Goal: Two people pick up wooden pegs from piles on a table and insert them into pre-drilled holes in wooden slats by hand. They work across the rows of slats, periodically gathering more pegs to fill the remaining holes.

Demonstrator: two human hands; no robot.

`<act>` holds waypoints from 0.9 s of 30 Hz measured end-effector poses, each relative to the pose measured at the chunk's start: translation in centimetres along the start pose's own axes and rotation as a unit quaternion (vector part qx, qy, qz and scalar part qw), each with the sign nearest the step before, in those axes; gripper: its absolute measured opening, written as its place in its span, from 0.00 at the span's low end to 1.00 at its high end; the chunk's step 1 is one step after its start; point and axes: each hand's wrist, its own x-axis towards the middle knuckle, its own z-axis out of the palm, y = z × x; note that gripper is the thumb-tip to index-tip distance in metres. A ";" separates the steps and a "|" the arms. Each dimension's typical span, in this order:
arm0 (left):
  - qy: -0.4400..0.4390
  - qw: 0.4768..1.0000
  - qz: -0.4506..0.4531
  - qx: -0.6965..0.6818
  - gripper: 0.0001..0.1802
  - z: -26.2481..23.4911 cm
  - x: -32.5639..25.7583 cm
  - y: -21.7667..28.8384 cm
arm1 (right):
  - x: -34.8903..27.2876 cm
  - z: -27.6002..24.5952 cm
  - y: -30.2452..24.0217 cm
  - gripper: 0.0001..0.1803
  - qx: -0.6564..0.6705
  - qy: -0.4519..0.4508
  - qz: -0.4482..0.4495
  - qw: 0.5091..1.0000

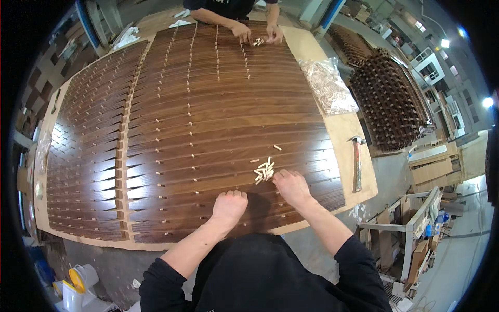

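Dark brown wooden strips [249, 118] lie side by side across a large table, with rows of small pale dowels [190, 124] standing in them. My left hand [230, 204] is closed above the near strips, its fingers curled down out of sight. Further right, my right hand [292, 187] reaches the edge of a loose pile of wooden dowels [264, 170]. Its fingers are bent inward, and what lies between them is hidden. A single dowel [277, 147] rests just beyond the pile.
Across the table, a co-worker's hands [241, 32] flank a smaller dowel pile [258, 41]. A clear bag of dowels [328, 86] and a claw hammer [357, 164] lie along the table's right margin. Dark strips are stacked [390, 101] beyond. Buckets [78, 286] stand on the floor lower left.
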 end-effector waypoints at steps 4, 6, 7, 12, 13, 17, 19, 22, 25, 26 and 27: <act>-0.051 0.997 -0.016 -0.062 0.09 -1.7 0.7 -1.3 | 0.7 -1.4 0.9 0.07 0.084 -0.067 0.035 0.994; -0.029 0.983 -0.078 -0.163 0.13 -3.4 1.5 -1.6 | 1.3 -1.5 1.1 0.07 0.120 -0.034 0.057 0.991; -0.026 0.983 -0.083 -0.163 0.13 -3.4 2.1 -1.3 | 1.3 -1.6 1.1 0.07 0.159 -0.008 0.079 0.984; 0.092 0.966 -0.075 -0.228 0.12 -0.4 5.2 0.9 | 2.6 0.3 0.4 0.07 0.155 0.080 -0.005 0.985; 0.098 0.970 -0.071 -0.209 0.12 0.3 5.6 1.2 | 2.9 0.9 0.5 0.07 0.165 0.079 -0.004 0.983; 0.100 0.970 -0.102 -0.197 0.12 1.9 7.4 0.1 | 4.5 1.3 -0.3 0.09 0.180 0.087 0.025 0.980; 0.113 0.965 -0.107 -0.209 0.11 1.9 8.2 -0.5 | 5.3 1.2 -0.1 0.09 0.185 0.083 0.036 0.978; 0.087 0.957 -0.136 -0.243 0.09 0.7 8.8 -1.3 | 5.8 1.1 0.7 0.09 0.178 0.037 0.043 0.982; 0.100 0.930 -0.172 -0.308 0.09 -1.9 7.5 -2.3 | 5.1 -0.4 1.1 0.13 0.317 0.048 0.094 0.943; 0.104 0.913 -0.202 -0.339 0.11 -2.4 6.5 -3.1 | 4.3 -0.9 1.0 0.14 0.353 0.044 0.145 0.923; 0.059 0.899 -0.252 -0.353 0.10 -3.0 5.6 -4.0 | 3.5 -1.4 1.0 0.14 0.387 0.039 0.197 0.900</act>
